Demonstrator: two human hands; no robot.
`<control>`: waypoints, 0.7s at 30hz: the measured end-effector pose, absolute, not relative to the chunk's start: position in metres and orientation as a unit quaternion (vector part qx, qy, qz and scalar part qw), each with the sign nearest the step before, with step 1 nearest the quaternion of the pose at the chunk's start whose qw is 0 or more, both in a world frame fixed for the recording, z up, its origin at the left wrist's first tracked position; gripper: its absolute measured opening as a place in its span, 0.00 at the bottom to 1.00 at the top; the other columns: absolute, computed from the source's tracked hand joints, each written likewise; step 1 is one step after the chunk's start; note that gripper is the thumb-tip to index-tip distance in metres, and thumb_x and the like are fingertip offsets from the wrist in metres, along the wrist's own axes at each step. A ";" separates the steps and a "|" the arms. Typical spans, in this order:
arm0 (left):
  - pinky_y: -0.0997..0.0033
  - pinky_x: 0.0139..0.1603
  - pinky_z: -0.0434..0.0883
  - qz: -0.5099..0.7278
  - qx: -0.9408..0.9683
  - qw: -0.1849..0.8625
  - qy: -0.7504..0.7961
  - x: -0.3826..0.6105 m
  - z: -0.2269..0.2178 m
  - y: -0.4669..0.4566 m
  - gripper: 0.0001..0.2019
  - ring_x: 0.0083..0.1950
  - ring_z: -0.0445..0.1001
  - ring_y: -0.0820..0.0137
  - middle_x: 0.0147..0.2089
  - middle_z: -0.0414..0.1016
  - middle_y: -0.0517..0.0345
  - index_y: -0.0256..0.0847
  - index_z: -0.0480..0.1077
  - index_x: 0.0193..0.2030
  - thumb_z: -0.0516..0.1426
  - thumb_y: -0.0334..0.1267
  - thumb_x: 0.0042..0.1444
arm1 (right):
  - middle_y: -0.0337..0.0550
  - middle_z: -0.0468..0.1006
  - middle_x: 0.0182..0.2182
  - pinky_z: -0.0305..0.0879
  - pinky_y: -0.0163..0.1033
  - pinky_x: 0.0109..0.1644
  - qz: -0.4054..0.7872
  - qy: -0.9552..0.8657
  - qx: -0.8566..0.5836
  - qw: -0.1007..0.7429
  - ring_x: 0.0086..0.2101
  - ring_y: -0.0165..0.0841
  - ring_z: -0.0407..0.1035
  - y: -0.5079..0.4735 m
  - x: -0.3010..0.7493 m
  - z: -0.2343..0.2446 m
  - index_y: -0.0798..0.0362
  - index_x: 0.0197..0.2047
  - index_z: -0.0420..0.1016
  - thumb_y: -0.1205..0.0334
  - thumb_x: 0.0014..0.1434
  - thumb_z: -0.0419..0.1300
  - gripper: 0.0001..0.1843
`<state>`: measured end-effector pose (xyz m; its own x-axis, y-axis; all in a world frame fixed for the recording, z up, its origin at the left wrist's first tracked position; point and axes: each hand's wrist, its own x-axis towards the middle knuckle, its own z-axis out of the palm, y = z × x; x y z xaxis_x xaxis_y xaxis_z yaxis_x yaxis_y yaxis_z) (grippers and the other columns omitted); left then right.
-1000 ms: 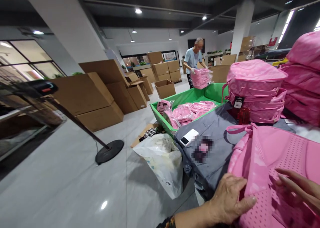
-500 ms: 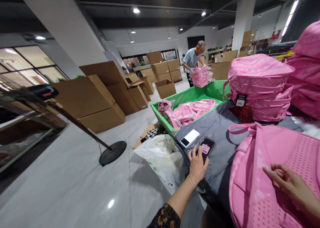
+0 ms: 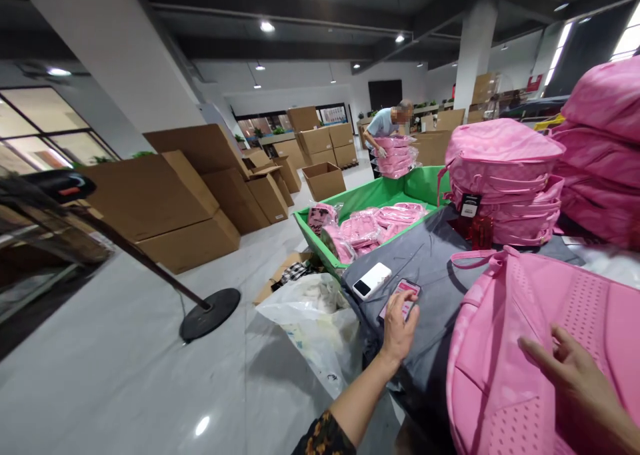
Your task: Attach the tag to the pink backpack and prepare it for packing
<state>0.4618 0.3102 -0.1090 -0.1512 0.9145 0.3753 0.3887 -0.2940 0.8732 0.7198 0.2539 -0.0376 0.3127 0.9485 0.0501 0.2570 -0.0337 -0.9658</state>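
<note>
A smartphone (image 3: 412, 287) with a lit pink and white screen lies on the grey cloth. My left hand (image 3: 400, 328) is over it, holding nothing, fingers apart and bent with tips at the screen. Just beyond is a white device with a black display (image 3: 371, 281), perhaps a power bank. On the right, a pink backpack (image 3: 530, 295) lies with its perforated back panel and straps up. My right hand (image 3: 575, 368) rests over its strap, thumb and fingers apart; whether it touches the strap I cannot tell.
Stacked pink backpacks (image 3: 505, 155) with a black and white tag stand behind. A green bin (image 3: 320, 245) holds bagged pink items. A white plastic bag (image 3: 310, 322) and a round stand base (image 3: 210, 315) are on the floor. A person (image 3: 383, 122) holds wrapped pink bundles beyond.
The phone screen now shows a brighter, fuller pink page. My left hand has shifted slightly, its fingers more bent over the screen. The person beyond has bent lower with the pink bundles.
</note>
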 end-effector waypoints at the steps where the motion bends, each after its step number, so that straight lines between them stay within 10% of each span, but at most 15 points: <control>1: 0.59 0.59 0.70 0.542 0.594 0.310 0.507 0.474 -0.095 0.315 0.15 0.52 0.76 0.62 0.49 0.79 0.50 0.42 0.71 0.53 0.55 0.42 0.63 | 0.36 0.70 0.26 0.61 0.35 0.24 0.339 -0.502 -0.610 0.510 0.25 0.35 0.66 0.252 0.720 -0.032 0.47 0.40 0.65 0.36 0.55 0.63 0.24; 7: 0.74 0.30 0.67 0.410 0.526 0.626 0.405 0.563 -0.014 0.375 0.22 0.32 0.76 0.70 0.35 0.79 0.56 0.37 0.72 0.47 0.65 0.54 0.55 | 0.35 0.69 0.21 0.57 0.36 0.26 0.209 -0.757 -0.509 0.353 0.21 0.34 0.65 0.246 0.703 -0.047 0.48 0.36 0.61 0.48 0.61 0.54 0.12; 15: 0.74 0.29 0.69 0.406 0.433 0.611 0.524 0.568 -0.018 0.436 0.16 0.25 0.69 0.75 0.27 0.71 0.64 0.35 0.71 0.34 0.62 0.47 0.64 | 0.40 0.77 0.33 0.60 0.37 0.34 0.212 -0.847 -0.445 0.199 0.31 0.35 0.71 0.279 0.702 -0.013 0.49 0.40 0.66 0.43 0.71 0.50 0.18; 21: 0.73 0.31 0.73 0.450 0.323 0.637 0.536 0.563 -0.028 0.454 0.14 0.30 0.71 0.75 0.35 0.73 0.60 0.35 0.72 0.42 0.59 0.46 0.68 | 0.59 0.75 0.48 0.63 0.43 0.49 -0.011 -0.810 -0.568 0.145 0.49 0.47 0.71 0.393 0.724 0.003 0.60 0.51 0.72 0.69 0.65 0.56 0.12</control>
<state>0.5629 0.4542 -0.0282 0.0212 0.9194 -0.3926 -0.2269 0.3869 0.8938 0.7240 0.3932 0.0028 -0.3119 0.9176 0.2465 0.9238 0.3535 -0.1470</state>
